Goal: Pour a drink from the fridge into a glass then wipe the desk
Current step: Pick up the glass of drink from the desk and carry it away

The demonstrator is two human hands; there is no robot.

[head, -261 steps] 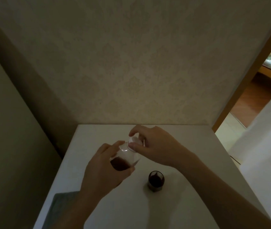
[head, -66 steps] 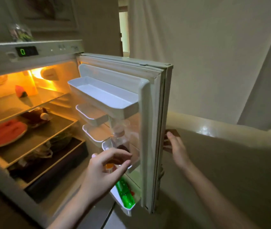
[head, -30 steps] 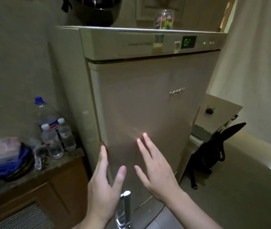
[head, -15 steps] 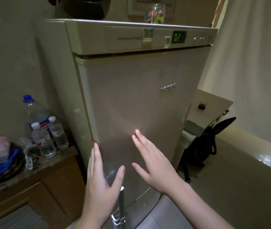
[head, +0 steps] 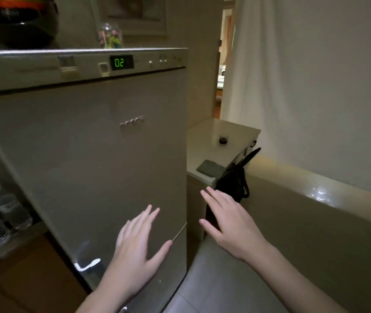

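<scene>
The fridge (head: 85,168) stands with its door closed, and a green display (head: 121,62) on its top panel reads 02. The left hand (head: 134,251) is in front of the lower part of the fridge door, with an open grip: the fingers are straight and hold nothing. If the palm touches the door, I cannot tell. The right hand (head: 229,224) is to the right of the fridge, also flat and empty. On the white surface (head: 200,143) right of the fridge stands the glass (head: 223,140) with a dark drink, and nearer to the fridge lies a grey cloth (head: 210,168). Water bottles (head: 1,213) stand left of the fridge.
</scene>
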